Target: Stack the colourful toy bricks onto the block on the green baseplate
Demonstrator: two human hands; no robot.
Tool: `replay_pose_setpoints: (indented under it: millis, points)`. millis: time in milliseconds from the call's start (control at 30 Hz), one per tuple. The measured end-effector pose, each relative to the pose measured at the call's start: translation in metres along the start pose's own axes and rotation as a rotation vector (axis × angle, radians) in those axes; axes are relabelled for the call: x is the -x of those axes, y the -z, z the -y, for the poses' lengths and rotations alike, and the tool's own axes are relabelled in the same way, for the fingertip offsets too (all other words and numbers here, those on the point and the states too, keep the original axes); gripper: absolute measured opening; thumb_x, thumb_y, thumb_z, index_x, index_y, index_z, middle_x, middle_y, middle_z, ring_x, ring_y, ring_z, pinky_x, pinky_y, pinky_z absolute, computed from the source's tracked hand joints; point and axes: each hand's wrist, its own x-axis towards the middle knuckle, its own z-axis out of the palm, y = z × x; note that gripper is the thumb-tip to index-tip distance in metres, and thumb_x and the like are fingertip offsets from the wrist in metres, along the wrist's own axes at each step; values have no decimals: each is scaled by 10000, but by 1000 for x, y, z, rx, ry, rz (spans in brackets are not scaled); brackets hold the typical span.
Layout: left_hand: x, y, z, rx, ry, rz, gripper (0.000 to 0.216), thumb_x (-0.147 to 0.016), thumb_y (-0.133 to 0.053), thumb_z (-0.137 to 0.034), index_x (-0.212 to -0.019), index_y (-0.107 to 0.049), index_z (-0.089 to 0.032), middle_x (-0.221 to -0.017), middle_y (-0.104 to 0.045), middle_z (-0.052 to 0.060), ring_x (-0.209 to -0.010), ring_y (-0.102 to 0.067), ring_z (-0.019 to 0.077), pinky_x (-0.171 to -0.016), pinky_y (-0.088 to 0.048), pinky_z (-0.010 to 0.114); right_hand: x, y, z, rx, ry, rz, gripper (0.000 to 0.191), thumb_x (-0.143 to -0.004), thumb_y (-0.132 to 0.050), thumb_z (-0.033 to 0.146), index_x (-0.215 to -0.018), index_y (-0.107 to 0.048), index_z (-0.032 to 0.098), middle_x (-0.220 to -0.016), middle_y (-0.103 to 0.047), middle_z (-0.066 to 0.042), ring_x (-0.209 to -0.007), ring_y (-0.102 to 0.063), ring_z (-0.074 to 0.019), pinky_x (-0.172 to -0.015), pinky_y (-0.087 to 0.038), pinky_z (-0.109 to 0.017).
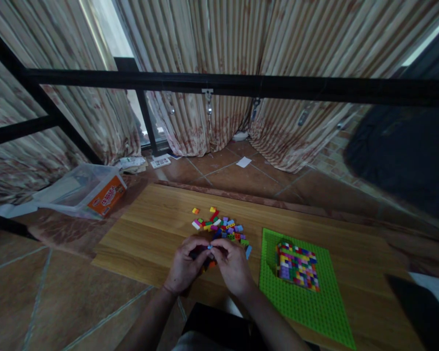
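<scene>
Between the fingertips of both hands is a small light-blue toy brick (209, 247). My left hand (186, 263) pinches it from the left, with thumb and forefinger closed. From the other side my right hand (231, 262) pinches it too. Just beyond and partly under the hands lies a pile of loose toy bricks (217, 222) in many colours; the hands hide some of them. To the right, a green baseplate (300, 312) lies on the table. On it stands a block built of multicoloured bricks (298, 265).
A wooden table (142, 229) carries the bricks. A clear plastic bin (78, 187) with an orange label sits on the floor at left. Behind are a black metal rail (234, 84) and striped curtains (212, 44). A dark object (417, 302) lies at the right end.
</scene>
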Motion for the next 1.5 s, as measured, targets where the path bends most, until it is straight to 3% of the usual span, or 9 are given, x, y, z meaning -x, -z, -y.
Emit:
replay_pose_setpoints:
  millis: [367,533,733,1100,1500]
  points:
    - [1,1,0,17,102,12,190,-812,-603,-333,-941,-651,-201,-954,-672,55,-869,-646,183,-758,-526,298,47,60,1,27,-15,-121,217,-873,-503,254,-1012,-669,244,-957,-694,-38,-882,-650,-180,-768,-506,-291]
    - [0,1,1,-6,111,26,199,-808,-602,-356,-920,-649,-198,-941,-682,49,-858,-652,184,-761,-527,295,68,98,-19,160,-17,-275,213,-885,-509,319,-977,-687,249,-975,-699,-56,-913,-652,-204,-798,-509,-338]
    - [-2,1,1,-53,107,22,207,-803,-597,-375,-899,-653,-200,-916,-684,36,-838,-655,186,-776,-524,301,65,141,-43,297,-5,-427,205,-873,-530,348,-954,-688,245,-987,-675,-56,-925,-622,-210,-837,-484,-380]
    - [-3,0,1,-60,130,6,234,-778,-614,-385,-895,-651,-186,-893,-690,44,-853,-653,202,-773,-520,304,49,142,-62,506,92,-548,167,-826,-595,367,-847,-743,292,-1060,-612,-70,-991,-520,-247,-838,-430,-435]
    - [-4,0,-4,-83,100,4,214,-784,-605,-383,-882,-659,-201,-949,-689,46,-909,-648,210,-839,-514,332,46,143,-70,518,118,-573,153,-813,-612,374,-821,-741,292,-1073,-617,-57,-979,-517,-235,-818,-420,-418]
